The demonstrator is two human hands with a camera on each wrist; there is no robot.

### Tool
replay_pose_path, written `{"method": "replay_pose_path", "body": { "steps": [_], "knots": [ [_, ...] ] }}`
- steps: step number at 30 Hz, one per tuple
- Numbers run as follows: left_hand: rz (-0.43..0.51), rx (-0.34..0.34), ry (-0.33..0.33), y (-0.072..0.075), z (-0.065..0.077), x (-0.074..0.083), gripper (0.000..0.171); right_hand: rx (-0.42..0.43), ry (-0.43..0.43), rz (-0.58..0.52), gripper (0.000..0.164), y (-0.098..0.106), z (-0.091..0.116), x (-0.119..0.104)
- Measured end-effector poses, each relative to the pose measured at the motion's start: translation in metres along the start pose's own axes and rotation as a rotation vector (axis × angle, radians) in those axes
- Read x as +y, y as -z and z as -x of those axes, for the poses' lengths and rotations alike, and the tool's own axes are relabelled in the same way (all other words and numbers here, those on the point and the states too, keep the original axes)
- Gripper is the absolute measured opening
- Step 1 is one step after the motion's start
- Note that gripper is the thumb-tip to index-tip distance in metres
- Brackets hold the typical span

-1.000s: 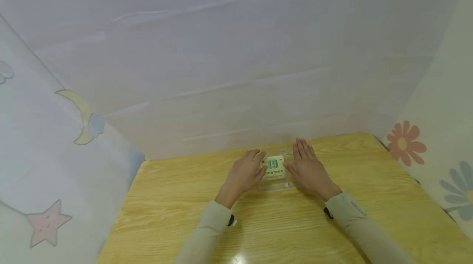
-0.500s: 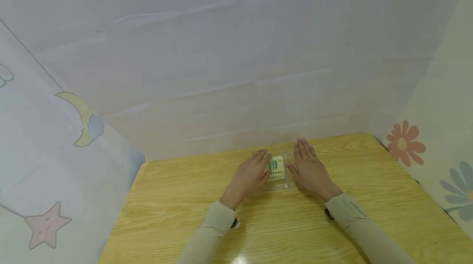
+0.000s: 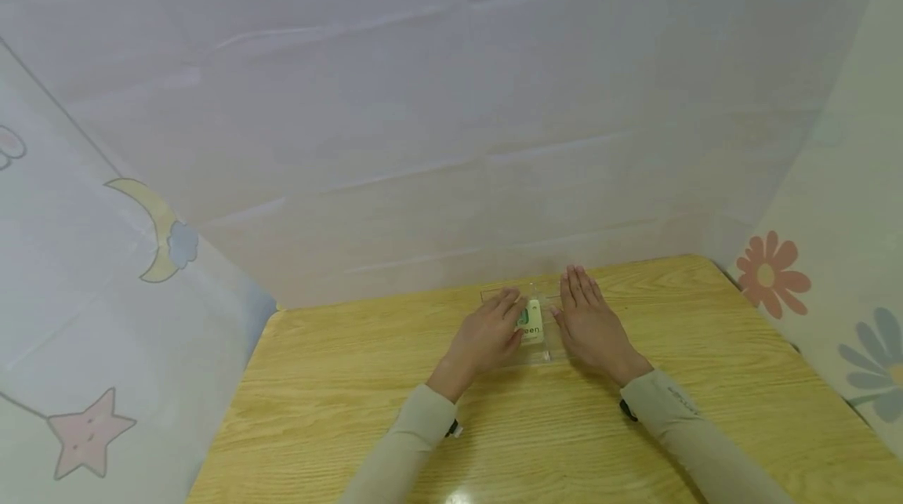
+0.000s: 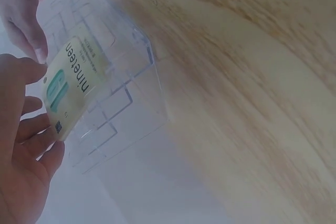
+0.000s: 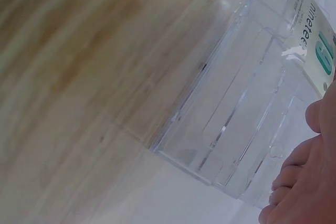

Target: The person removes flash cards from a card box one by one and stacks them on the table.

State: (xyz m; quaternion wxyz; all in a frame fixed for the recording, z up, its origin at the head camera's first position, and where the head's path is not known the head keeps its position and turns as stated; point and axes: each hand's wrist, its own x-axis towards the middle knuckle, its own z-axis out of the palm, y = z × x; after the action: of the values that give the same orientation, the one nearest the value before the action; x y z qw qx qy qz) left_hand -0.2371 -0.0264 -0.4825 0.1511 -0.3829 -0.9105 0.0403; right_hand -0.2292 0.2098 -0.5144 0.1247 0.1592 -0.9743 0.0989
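Observation:
A pale card (image 3: pixel 533 329) printed with a green 19 and the word "nineteen" sits at a clear plastic holder (image 5: pixel 231 124) with slot-like ridges. My left hand (image 3: pixel 485 335) arches over the card's left part, hiding it in the head view. In the left wrist view, its thumb and curled fingers (image 4: pixel 52 156) meet the card's edge at two corners, and the full word shows. On the right, my right hand (image 3: pixel 594 329) lies with straight fingers beside the holder, thumb toward the card. The right wrist view has its fingertips (image 5: pixel 286 177) along the holder's far side.
The wood-grain table (image 3: pixel 339 378) extends around both hands, with its back edge close behind the holder. A pale sheet (image 3: pixel 395 135) rises behind it. Side sheets carry a moon (image 3: pixel 164 230), a star (image 3: pixel 92 433) and flowers (image 3: pixel 767 275).
My left hand has slid to the right over the card, covering more of its print. The card stays nearly in place, and the right hand barely moves.

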Motion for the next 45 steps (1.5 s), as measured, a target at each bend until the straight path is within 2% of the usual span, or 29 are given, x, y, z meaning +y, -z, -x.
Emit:
{"method": "replay_pose_path", "body": {
  "steps": [5,12,27,35,45],
  "knots": [
    [-0.026,0.0,-0.014,-0.005,0.0,0.001,0.06,0.028,0.012,0.009,0.067,-0.002,0.002,0.0],
    [-0.068,0.005,-0.033,-0.008,0.0,0.003,0.059,0.001,0.001,0.005,0.067,-0.002,0.002,0.0],
    [-0.132,-0.01,-0.052,-0.01,0.0,0.013,0.063,0.013,0.026,0.025,0.068,-0.001,0.002,0.001],
    [-0.139,-0.035,-0.05,-0.015,0.001,0.013,0.066,-0.023,0.01,0.01,0.069,0.001,0.001,0.0],
    [-0.09,-0.017,-0.044,-0.014,0.002,0.012,0.063,-0.027,0.004,-0.002,0.069,0.001,0.0,0.001]
  ]
}}
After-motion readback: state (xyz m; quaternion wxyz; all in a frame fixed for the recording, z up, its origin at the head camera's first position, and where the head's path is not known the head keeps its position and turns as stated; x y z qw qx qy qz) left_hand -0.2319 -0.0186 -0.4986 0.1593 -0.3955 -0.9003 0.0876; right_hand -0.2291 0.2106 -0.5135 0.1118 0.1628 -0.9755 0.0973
